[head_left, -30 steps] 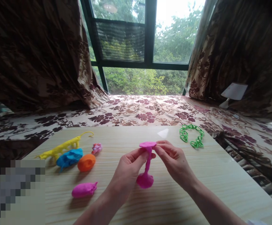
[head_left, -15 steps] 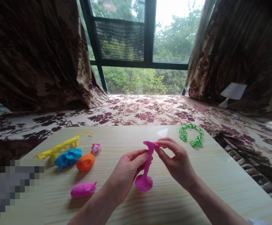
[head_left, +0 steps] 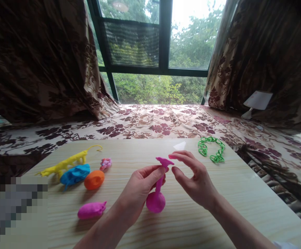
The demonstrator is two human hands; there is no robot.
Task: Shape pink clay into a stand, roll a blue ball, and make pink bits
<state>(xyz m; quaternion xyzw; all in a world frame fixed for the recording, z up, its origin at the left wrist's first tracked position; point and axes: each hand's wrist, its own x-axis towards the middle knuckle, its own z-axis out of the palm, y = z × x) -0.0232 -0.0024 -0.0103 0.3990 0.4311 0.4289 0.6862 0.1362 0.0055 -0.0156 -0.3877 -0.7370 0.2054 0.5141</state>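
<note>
A pink clay figure (head_left: 156,202) with a round, flattened base, a thin stem and a flared top is held upright above the table. My left hand (head_left: 145,181) pinches its stem just under the flared top, between thumb and fingers. Just right of that top is my right hand (head_left: 192,173), thumb and forefinger apart, with a gap between them and the clay. Part of the stem is hidden behind the left fingers.
On the left of the wooden table (head_left: 129,228) lie a yellow clay animal (head_left: 65,164), a blue clay lump (head_left: 74,174), an orange clay piece (head_left: 94,180), a small pink beaded cluster (head_left: 105,163) and a pink clay roll (head_left: 91,210). Behind my right hand are a white scrap (head_left: 179,145) and a green chain (head_left: 219,157).
My right fingers have let go of the flared top and spread apart. My left hand keeps its hold, and the pink figure has shifted slightly left and turned.
</note>
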